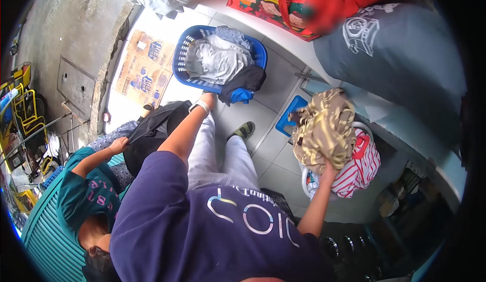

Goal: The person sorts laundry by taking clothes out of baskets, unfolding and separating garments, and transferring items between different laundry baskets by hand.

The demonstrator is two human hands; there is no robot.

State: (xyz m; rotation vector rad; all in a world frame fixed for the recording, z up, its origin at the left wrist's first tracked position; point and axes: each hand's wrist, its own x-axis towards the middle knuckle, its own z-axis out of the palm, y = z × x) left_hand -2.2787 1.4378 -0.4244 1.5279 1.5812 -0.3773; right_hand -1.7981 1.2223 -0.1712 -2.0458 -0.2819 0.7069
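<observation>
My left hand (207, 100), with a light band at its wrist, reaches to the near rim of a blue plastic laundry basket (177, 71) and grips it; its fingertips are partly hidden. Crumpled white and grey clothes (220, 59) fill the basket, and a black garment (246, 82) with a blue part hangs over its near right corner. At the right, my right hand (329, 173) is closed on a bunched tan-and-brown camouflage-patterned garment (326, 130). Below that garment, a red-and-white striped cloth (362, 168) lies in a white-rimmed container (304, 183).
To my left, another person in a teal shirt (83, 191) holds black cloth (152, 135). Flattened cardboard (145, 69) lies beside the basket. A blue plastic stool (286, 124) stands near the camouflage garment. A red printed bag (283, 3) and a grey printed cloth (390, 54) are at upper right.
</observation>
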